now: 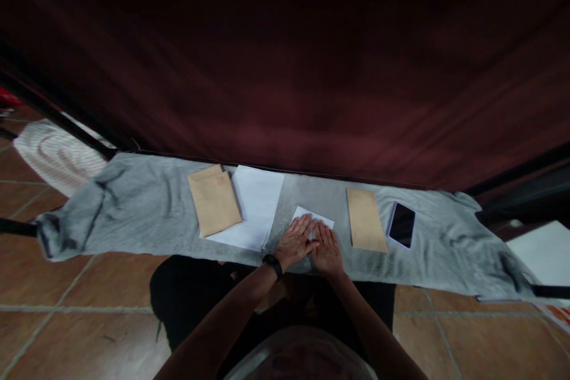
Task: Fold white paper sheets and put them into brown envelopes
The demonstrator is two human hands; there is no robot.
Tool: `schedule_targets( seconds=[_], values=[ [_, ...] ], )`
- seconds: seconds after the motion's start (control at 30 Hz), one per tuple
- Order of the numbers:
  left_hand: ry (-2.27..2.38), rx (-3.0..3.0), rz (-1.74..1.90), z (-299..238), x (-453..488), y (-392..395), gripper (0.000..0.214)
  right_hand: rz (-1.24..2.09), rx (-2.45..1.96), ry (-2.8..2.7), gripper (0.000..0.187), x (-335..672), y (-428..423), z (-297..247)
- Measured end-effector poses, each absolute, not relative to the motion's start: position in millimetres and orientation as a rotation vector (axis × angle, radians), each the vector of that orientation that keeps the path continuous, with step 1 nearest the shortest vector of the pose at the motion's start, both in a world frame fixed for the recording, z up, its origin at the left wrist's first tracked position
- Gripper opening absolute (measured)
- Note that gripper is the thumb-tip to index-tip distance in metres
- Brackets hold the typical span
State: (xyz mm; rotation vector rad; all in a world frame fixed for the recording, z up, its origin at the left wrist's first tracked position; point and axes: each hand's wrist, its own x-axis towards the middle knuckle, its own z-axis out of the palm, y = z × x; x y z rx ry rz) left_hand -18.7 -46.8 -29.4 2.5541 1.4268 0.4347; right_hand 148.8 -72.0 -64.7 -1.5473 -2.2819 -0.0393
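Note:
A small piece of white paper (327,221), apparently folded, lies on the grey cloth in front of me. My left hand (294,241) rests flat on its left part, fingers stretched out, with a black band on the wrist. Flat on its right part lies my right hand (327,249), fingers extended and close beside the left. Both hands cover much of the paper. To the left is a stack of white sheets (260,202), partly under brown envelopes (216,205). A single brown envelope (367,219) lies to the right of my hands.
A phone (402,225) with a dark screen and pale purple edge lies right of the single envelope. Grey cloth (146,208) covers the narrow table. A dark red curtain (289,101) hangs behind it. Striped fabric (62,151) is at far left, and a white sheet (545,252) at far right.

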Motion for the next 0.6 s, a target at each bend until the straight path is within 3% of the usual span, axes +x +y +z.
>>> schedule_targets(
  seconds=[0.17,0.6],
  values=[
    [1.380,2.570,0.409,-29,-22,-46,0.076,0.004,-1.549,-2.230,0.059,158,-87,-63],
    [1.409,2.566,0.391,-25,-20,-47,0.062,0.039,-1.567,-2.249,0.052,190,-122,-57]
  ],
)
